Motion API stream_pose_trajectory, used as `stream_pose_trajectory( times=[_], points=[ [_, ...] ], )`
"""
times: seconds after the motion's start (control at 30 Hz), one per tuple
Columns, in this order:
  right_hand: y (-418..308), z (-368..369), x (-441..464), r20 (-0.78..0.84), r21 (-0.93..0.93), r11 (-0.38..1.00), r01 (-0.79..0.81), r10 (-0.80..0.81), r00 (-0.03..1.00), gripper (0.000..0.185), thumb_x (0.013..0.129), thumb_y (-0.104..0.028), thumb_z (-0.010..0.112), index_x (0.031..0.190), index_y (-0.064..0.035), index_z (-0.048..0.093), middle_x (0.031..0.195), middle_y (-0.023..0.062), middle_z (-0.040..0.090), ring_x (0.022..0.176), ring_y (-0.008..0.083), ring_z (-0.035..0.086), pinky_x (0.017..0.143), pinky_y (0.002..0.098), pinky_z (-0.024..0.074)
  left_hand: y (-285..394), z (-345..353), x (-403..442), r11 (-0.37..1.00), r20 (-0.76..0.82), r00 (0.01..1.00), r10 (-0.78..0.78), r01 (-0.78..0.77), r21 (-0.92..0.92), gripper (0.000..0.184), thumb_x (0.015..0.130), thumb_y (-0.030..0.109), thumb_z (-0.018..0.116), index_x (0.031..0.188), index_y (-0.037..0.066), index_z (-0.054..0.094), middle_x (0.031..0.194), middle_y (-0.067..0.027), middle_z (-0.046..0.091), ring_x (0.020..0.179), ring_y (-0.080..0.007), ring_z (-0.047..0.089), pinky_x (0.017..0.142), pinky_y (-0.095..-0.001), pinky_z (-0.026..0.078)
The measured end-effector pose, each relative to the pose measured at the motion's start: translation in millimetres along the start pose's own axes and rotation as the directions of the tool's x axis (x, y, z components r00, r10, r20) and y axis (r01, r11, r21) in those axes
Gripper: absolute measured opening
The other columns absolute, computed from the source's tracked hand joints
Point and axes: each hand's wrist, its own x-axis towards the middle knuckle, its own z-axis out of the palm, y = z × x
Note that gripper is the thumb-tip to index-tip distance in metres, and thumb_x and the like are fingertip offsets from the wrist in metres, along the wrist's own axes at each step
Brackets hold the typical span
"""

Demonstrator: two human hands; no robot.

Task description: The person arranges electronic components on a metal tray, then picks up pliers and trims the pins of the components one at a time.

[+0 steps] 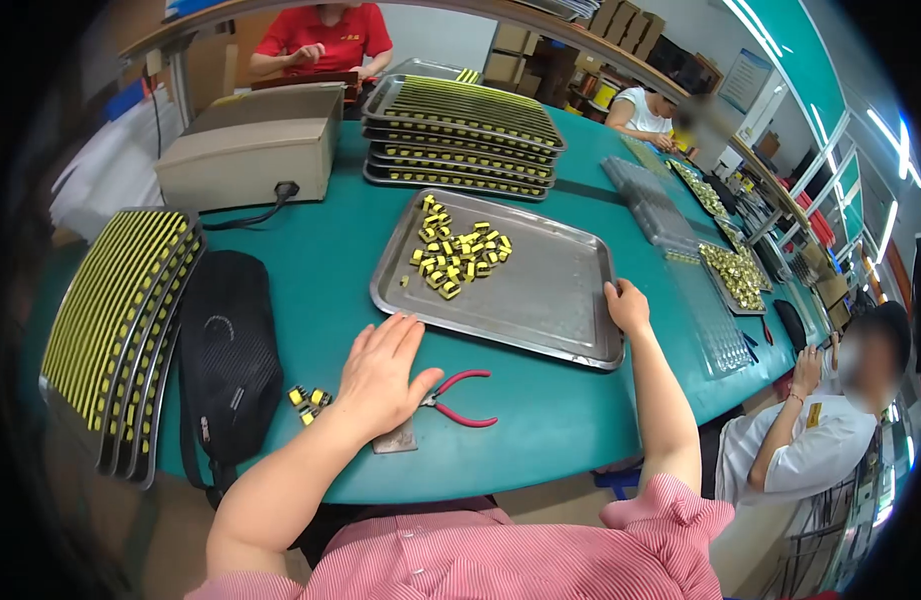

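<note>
- Smooth green tabletop: carries the work.
- Shallow rectangular grey metal tray: on the tabletop, before the person; step in hand looks like positioning or steadying it.
- Left hand: palm down, fingers extended, grasping nothing; fingertips at tray's near rim, contact unclear.
- Right hand: appears to grasp tray's right rim, thumb on top.
- Red-handled metal pliers: beside left thumb.
- Small yellow-and-black blocky parts: loose, heaped toward tray's far-left; next move likely calls for keeping tray level.
</note>
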Motion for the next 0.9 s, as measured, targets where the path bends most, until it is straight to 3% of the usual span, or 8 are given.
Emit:
stream_pose_trajectory(
  times=[0.17, 0.43, 0.53, 0.63, 0.73, 0.77, 0.9],
  points=[
    [-1.3, 8.2, -1.3, -0.031, -0.009, 0.998, 0.062, -0.062, 0.998, 0.046, 0.086, -0.029, 0.053, 0.121, 0.0010, 0.052, 0.106, 0.0241, 0.061, 0.101, 0.0384, 0.057, 0.087, 0.0440, 0.0449, -3.4, 5.1, 2.7, 0.997, -0.005, 0.999, -0.050, 0.050, 0.058, 0.057, 0.085, 0.033, 0.058, 0.126, -0.005, 0.044, 0.133, -0.0190, 0.043, 0.129, -0.0328, 0.035, 0.106, -0.0474, 0.026],
    [1.4, 19.6, 13.3, -0.136, 0.130, 0.977, 0.171, -0.153, 0.979, 0.046, 0.082, -0.025, 0.060, 0.120, -0.0001, 0.054, 0.112, 0.0215, 0.060, 0.103, 0.0337, 0.058, 0.089, 0.0391, 0.0457, -14.0, 12.5, 10.5, 0.986, 0.047, 0.992, -0.119, 0.112, 0.123, 0.058, 0.088, 0.038, 0.053, 0.128, -0.003, 0.043, 0.135, -0.0172, 0.042, 0.131, -0.0306, 0.033, 0.108, -0.0486, 0.022],
    [-2.4, 23.0, 16.6, -0.135, 0.178, 0.968, 0.177, -0.154, 0.979, 0.046, 0.081, -0.024, 0.061, 0.120, -0.0008, 0.054, 0.112, 0.0205, 0.060, 0.103, 0.0324, 0.059, 0.088, 0.0379, 0.0461, -17.1, 8.7, 18.9, 0.981, 0.066, 0.989, -0.134, 0.123, 0.148, 0.053, 0.087, 0.040, 0.053, 0.120, -0.002, 0.050, 0.123, -0.0178, 0.051, 0.122, -0.0305, 0.043, 0.107, -0.0469, 0.024],
    [-15.9, 25.5, 16.4, -0.122, 0.187, 0.966, 0.181, -0.160, 0.980, 0.047, 0.081, -0.024, 0.061, 0.121, -0.0014, 0.054, 0.112, 0.0200, 0.061, 0.103, 0.0321, 0.059, 0.088, 0.0377, 0.0463, -6.0, -1.7, 23.9, 0.943, 0.137, 0.972, -0.192, 0.144, 0.300, 0.046, 0.086, 0.041, 0.055, 0.105, -0.001, 0.060, 0.104, -0.0174, 0.059, 0.106, -0.0308, 0.053, 0.105, -0.0445, 0.029],
    [-30.2, 27.8, 14.7, -0.059, 0.201, 0.966, 0.164, -0.155, 0.986, 0.047, 0.083, -0.026, 0.060, 0.123, -0.0029, 0.053, 0.113, 0.0201, 0.060, 0.105, 0.0327, 0.058, 0.090, 0.0379, 0.0455, -6.7, -13.5, 13.5, 0.951, 0.091, 0.985, -0.146, 0.115, 0.287, 0.042, 0.084, 0.041, 0.056, 0.092, 0.000, 0.065, 0.089, -0.0165, 0.063, 0.093, -0.0308, 0.059, 0.099, -0.0413, 0.036],
    [-33.8, 27.8, 13.6, -0.055, 0.209, 0.963, 0.171, -0.163, 0.985, 0.047, 0.083, -0.026, 0.059, 0.123, -0.0030, 0.053, 0.114, 0.0201, 0.060, 0.106, 0.0327, 0.058, 0.090, 0.0379, 0.0452, -8.0, -16.5, 8.8, 0.954, 0.050, 0.995, -0.088, 0.070, 0.291, 0.040, 0.083, 0.039, 0.058, 0.085, 0.000, 0.067, 0.081, -0.0147, 0.064, 0.085, -0.0316, 0.061, 0.088, -0.0406, 0.043],
    [-52.8, 28.4, 9.1, -0.009, 0.233, 0.957, 0.174, -0.177, 0.984, 0.047, 0.084, -0.027, 0.057, 0.124, -0.0036, 0.052, 0.117, 0.0200, 0.058, 0.108, 0.0325, 0.056, 0.092, 0.0378, 0.0439, -3.6, -31.6, 6.3, 0.934, 0.166, 0.963, -0.213, 0.151, 0.325, 0.038, 0.081, 0.038, 0.060, 0.075, 0.001, 0.068, 0.074, -0.0144, 0.064, 0.075, -0.0322, 0.063, 0.073, -0.0412, 0.047]
  ],
)
